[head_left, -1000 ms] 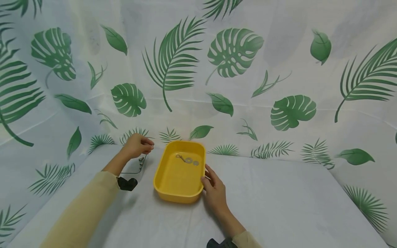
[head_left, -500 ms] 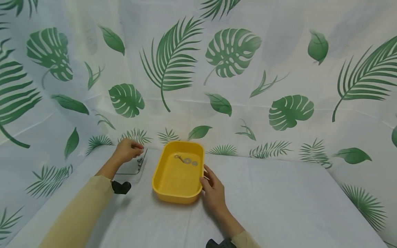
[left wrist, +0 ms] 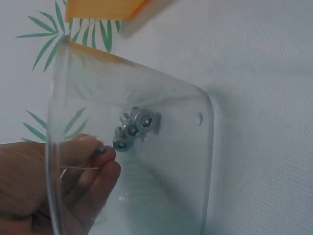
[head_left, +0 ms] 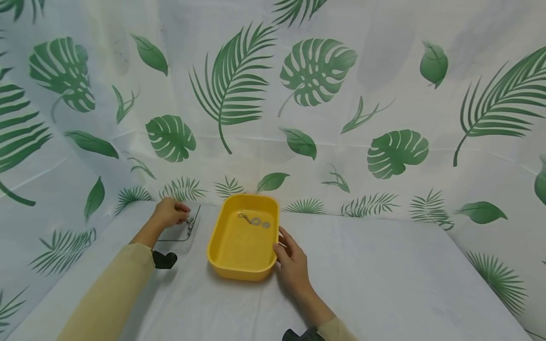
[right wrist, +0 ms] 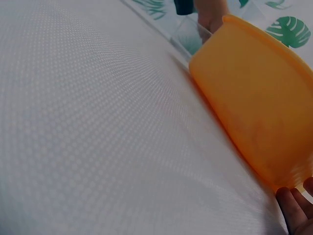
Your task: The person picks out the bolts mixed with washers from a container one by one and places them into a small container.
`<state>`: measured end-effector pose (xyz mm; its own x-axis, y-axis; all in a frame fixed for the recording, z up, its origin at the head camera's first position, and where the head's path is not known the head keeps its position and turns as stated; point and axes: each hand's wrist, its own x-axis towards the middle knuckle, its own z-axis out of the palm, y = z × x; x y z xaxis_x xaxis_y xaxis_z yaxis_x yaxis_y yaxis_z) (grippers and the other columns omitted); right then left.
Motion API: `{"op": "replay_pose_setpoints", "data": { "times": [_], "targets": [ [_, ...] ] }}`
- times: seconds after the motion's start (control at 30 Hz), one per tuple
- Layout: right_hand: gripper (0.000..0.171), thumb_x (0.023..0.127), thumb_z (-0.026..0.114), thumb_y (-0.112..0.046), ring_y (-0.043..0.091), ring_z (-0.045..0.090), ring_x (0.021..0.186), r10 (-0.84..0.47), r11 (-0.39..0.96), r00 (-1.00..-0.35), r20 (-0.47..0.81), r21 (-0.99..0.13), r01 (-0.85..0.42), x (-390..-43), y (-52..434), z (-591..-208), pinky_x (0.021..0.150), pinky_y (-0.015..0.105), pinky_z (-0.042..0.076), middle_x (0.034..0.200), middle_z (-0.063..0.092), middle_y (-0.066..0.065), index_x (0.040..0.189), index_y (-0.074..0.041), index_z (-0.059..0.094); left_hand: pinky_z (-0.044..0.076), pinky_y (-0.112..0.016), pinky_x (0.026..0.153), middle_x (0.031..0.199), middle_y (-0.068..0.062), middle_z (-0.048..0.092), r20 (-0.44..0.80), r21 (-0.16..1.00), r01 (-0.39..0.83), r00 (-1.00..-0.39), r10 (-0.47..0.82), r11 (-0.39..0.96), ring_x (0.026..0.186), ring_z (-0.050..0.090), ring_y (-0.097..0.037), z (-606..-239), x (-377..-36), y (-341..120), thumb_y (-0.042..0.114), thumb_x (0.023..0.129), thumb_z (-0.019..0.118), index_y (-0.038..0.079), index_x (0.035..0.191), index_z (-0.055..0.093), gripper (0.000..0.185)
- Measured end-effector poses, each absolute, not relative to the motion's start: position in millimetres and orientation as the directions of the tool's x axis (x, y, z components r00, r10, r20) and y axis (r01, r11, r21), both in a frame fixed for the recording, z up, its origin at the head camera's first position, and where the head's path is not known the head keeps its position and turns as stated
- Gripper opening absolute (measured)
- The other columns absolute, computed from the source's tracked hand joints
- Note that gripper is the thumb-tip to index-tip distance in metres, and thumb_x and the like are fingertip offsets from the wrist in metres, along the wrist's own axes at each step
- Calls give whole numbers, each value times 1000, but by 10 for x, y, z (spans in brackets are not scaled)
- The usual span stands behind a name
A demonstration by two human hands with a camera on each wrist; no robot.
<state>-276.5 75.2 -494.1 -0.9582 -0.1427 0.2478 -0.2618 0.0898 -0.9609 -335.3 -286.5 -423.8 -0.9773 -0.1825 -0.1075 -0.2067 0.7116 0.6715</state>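
My left hand reaches into a clear plastic box at the left. Between its thumb and fingertips it pinches a small metal bolt, mostly covered by the fingers. Just beside those fingertips, several hex socket bolts lie grouped in the box. To the right stands a yellow tray, holding two flat washers and a small metal piece with a ringed end toward its far end. My right hand grips the tray's right side, thumb at the rim and fingers along the outer wall.
A white cloth covers the table. Behind it hangs a white curtain printed with green leaves, close to the far ends of box and tray. A dark wrist device sits on the left wrist.
My left hand has moved left and down, from the gap between box and tray to inside the box. The right hand keeps its hold on the tray.
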Motion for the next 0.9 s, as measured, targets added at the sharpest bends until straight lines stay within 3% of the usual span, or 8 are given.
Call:
{"op": "replay_pose_setpoints", "data": {
  "times": [0.27, 0.5, 0.9],
  "targets": [
    [50, 103, 54, -17, 34, 63, 125, -135, 103, -961, 242, -961, -257, -2757, 749, -4932, 92, 31, 59, 141, 59, 21, 153, -12, 45, 55, -26, 65, 98, -17, 74, -120, 626, -220, -975, -186, 748, 78, 67, -17, -4311, -3417, -2841, 4, 94, 65, -6, 113, 72, 23],
    [50, 103, 53, -17, 34, 63, 126, -134, 120, -962, 240, -959, -256, -2761, 745, -4939, 92, 30, 59, 140, 60, 21, 153, -12, 45, 54, -25, 66, 105, -18, 74, -136, 587, -253, -967, -215, 769, 80, 65, -17, -4346, -3452, -2804, 5, 94, 65, -4, 112, 74, 22],
    [50, 103, 53, -18, 35, 64, 124, -131, 124, -961, 243, -958, -259, -2758, 741, -4942, 91, 30, 60, 139, 61, 21, 152, -11, 46, 53, -25, 66, 102, -17, 73, -128, 570, -273, -961, -244, 775, 80, 64, -18, -4374, -3448, -2776, 4, 92, 66, -5, 109, 74, 21]
  ]
}}
